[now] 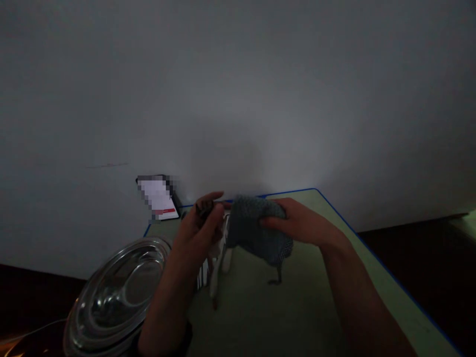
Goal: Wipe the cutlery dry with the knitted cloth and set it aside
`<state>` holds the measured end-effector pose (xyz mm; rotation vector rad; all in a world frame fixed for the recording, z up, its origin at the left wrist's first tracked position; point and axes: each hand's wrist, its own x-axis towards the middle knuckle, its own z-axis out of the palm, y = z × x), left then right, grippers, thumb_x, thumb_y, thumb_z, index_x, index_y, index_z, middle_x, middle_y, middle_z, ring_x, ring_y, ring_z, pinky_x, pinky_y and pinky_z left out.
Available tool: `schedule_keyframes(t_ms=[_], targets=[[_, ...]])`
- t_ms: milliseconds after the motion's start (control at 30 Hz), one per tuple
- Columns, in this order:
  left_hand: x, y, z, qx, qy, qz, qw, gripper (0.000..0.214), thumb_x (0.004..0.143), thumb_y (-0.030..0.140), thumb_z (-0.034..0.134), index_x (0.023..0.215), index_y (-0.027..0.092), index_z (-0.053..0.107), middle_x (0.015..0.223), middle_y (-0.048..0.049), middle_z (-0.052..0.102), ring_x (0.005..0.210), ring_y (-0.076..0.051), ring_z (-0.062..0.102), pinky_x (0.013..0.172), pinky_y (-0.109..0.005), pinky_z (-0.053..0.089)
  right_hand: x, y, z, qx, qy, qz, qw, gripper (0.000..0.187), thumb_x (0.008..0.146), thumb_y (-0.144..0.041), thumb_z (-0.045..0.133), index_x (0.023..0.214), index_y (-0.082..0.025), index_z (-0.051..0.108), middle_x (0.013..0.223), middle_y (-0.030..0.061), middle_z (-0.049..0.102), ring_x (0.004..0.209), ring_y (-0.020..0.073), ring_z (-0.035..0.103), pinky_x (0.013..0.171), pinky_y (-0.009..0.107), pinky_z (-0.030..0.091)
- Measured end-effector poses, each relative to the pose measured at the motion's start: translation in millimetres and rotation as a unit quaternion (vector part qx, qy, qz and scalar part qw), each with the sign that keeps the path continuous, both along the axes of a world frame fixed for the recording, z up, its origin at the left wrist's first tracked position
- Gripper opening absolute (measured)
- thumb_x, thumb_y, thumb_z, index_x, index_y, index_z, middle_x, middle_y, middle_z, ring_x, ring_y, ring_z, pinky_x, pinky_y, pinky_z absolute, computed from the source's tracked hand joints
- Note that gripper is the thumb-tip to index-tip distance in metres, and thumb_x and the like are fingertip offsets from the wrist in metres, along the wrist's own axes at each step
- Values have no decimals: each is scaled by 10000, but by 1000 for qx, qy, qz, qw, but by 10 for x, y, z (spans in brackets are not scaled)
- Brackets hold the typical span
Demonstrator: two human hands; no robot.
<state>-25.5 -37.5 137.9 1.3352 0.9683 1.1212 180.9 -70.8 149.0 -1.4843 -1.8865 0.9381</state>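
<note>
My right hand [288, 218] is closed around a grey, towel-like cloth [251, 225], thumb on the near face; a thin dark strip or loop dangles from its lower corner. Facing it, my left hand [199, 228] is curled with thumb and fingers drawn together around a small dark object [204, 208], mostly hidden and too dim to name. Both hands are raised over the pale green table [267, 317]. Below and beside my left hand lie a black-and-white striped item [203, 275] and pale, slender objects [215, 280], partly covered by the hand.
Left of my forearm stands a shiny round metal basin [126, 292]. A phone with a lit screen [159, 198] leans against the grey wall [238, 99] at the table's back left corner. The table has a blue edge [357, 233]. A thin cable [33, 329] runs at lower left.
</note>
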Motion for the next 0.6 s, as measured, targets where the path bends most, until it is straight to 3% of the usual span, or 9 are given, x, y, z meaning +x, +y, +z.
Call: schedule_keyframes(t_ms=[100, 200, 267, 333, 400, 433, 500, 600], targets=[[-9, 9, -2, -24, -126, -3, 992, 278, 839, 335, 536, 1057, 178, 608, 930, -53, 653, 639, -98, 569, 546, -197, 462, 70, -17, -9, 47, -13, -149, 988, 177, 771, -296, 501, 836, -155, 586, 699, 30, 617, 576, 135, 539, 497, 242, 402], [21, -34, 7, -10, -178, -15, 984, 232, 874, 324, 495, 961, 168, 643, 835, -38, 658, 686, -113, 596, 615, -212, 490, 25, -81, 11, 81, -50, -183, 978, 166, 767, -307, 514, 819, -161, 574, 614, 15, 570, 518, 126, 488, 469, 248, 373], [85, -88, 20, 8, -205, -32, 978, 202, 889, 328, 475, 927, 202, 629, 728, 8, 627, 608, -96, 582, 575, -201, 486, -92, -132, 25, 85, -38, -134, 987, 199, 786, -347, 512, 838, -165, 573, 657, 20, 580, 545, 127, 490, 490, 251, 382], [169, -142, 31, 41, -242, -35, 969, 187, 895, 346, 465, 878, 222, 603, 629, 46, 563, 565, -84, 560, 561, -189, 480, -226, -166, 17, 42, 32, 11, 999, 280, 829, -414, 464, 913, -173, 579, 756, 29, 603, 640, 139, 527, 561, 257, 425], [246, -179, 34, 46, -252, -12, 967, 183, 905, 363, 441, 861, 237, 567, 640, 55, 538, 586, -90, 576, 587, -205, 499, -320, -172, -8, -24, 121, 137, 983, 407, 895, -459, 300, 958, -177, 586, 817, 37, 610, 744, 150, 555, 676, 277, 459], [275, -188, 31, 45, -250, 8, 967, 169, 909, 363, 430, 871, 245, 545, 663, 54, 541, 618, -99, 596, 622, -225, 513, -342, -166, -21, -49, 160, 166, 972, 462, 912, -461, 228, 967, -179, 589, 837, 40, 611, 785, 152, 561, 734, 290, 461], [310, -195, 22, 55, -243, 52, 967, 159, 916, 369, 406, 881, 250, 506, 704, 45, 554, 671, -117, 626, 681, -263, 529, -339, -143, -35, -63, 205, 159, 964, 466, 922, -447, 203, 981, -188, 586, 882, 38, 607, 851, 154, 559, 831, 310, 442], [329, -201, -2, 93, -222, 114, 964, 156, 926, 369, 374, 880, 253, 466, 761, 38, 570, 709, -122, 646, 729, -279, 529, -278, -106, -27, -40, 184, 138, 972, 273, 896, -377, 370, 986, -203, 560, 946, 30, 582, 918, 155, 534, 888, 311, 408]])
